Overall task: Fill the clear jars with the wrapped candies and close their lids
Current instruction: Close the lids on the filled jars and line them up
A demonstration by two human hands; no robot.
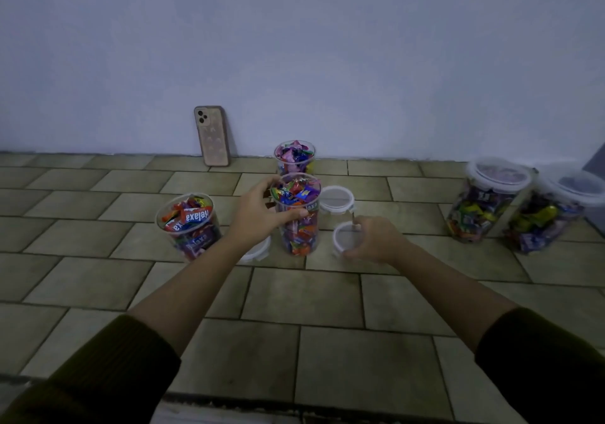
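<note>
- At the middle of the tiled worktop (327, 292), the left hand (258, 214) grasps the middle jar (298, 227) just under its open rim. Its fingers (262, 186) wrap round the far side and the thumb lies across the front, probably to steady the jar for capping.
- To the right of that jar, the right hand (376, 240) grasps the near lid (343, 238) by its edge, its fingers curled over the rim. The lid is low, at or just above the worktop; which cannot be told.
- The middle jar holds wrapped candies (296, 191) up to the rim, so filling looks done and closing is the step in hand.
- A far lid (337, 199) lies loose just beyond the right hand, and a third lid (257, 250) shows partly behind the left wrist. These are likely for the other open jars.
- The left jar (190, 223) and the far jar (294, 156) both stand open and full.
- Well apart at the right, an inner lidded jar (484, 207) and an outer lidded jar (550, 220) stand filled and closed.
- A phone (212, 135) leans against the wall.
</note>
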